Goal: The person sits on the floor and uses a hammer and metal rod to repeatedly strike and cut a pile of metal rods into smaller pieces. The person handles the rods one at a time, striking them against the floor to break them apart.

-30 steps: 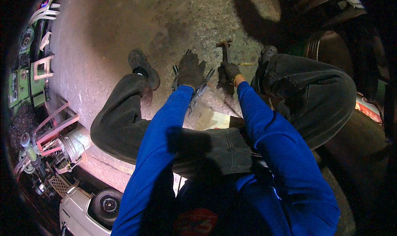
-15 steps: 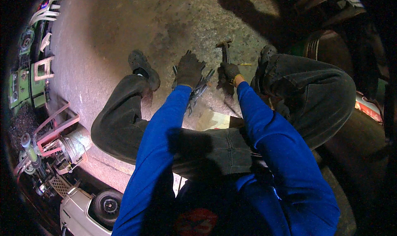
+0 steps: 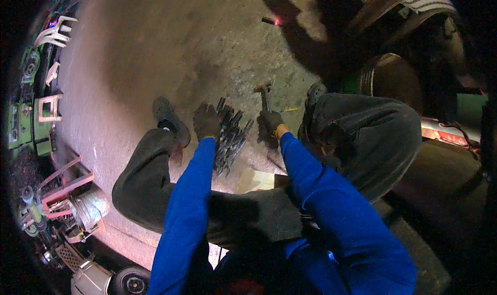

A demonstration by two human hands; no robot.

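Note:
A dark work glove covers each hand. My right hand [image 3: 271, 122] is closed around the handle of a hammer [image 3: 266, 96], whose head points away from me over the floor. My left hand [image 3: 206, 121] is at the left edge of a heap of short dark metal rods [image 3: 230, 139], back of the glove upward. Its fingers are too dark to make out, as is whether it grips a rod. The rods lie on the floor between my feet, several of them crossing one another. Close to my lap lies a pale flat piece [image 3: 256, 180], partly hidden.
Farther ahead on the floor lies a short dark bar [image 3: 269, 20] with a glowing red spot. A large round drum-like container [image 3: 388, 80] stands at the right. Along the left are a white plastic chair [image 3: 57, 33], a red metal frame [image 3: 67, 186] and a wheel [image 3: 132, 282].
My left hand has moved off the top of the rods to their left side, uncovering the heap. The view has tilted forward, bringing the red-spotted bar into sight. My right hand still holds the hammer.

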